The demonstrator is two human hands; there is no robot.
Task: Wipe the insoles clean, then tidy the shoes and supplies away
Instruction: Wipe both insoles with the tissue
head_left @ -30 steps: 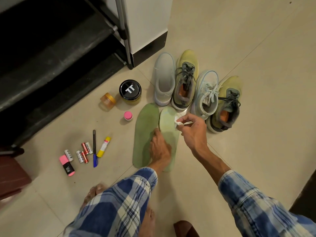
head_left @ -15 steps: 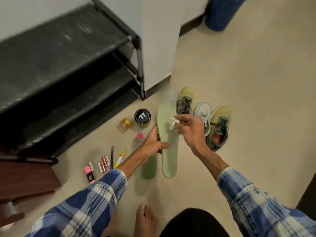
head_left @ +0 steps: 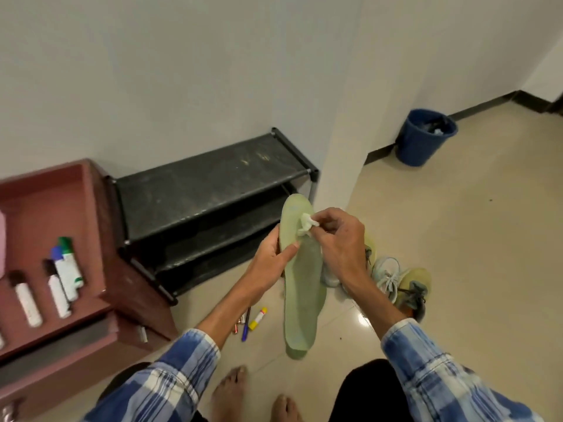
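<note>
Head view — green insole [head_left: 304, 287] held up between both hands, white wipe [head_left: 306, 225] on it.
Left hand [head_left: 271, 263] grips the insole's left edge, thumb laid across its face; right hand [head_left: 338, 242] pinches the crumpled wipe against the insole's upper part. Insole near upright, toe end up. Shoes [head_left: 396, 281] on the floor just right of the right wrist — black shoe rack [head_left: 213, 184] behind the hands, pen [head_left: 246, 325] and glue stick [head_left: 258, 318] below the left forearm.
</note>
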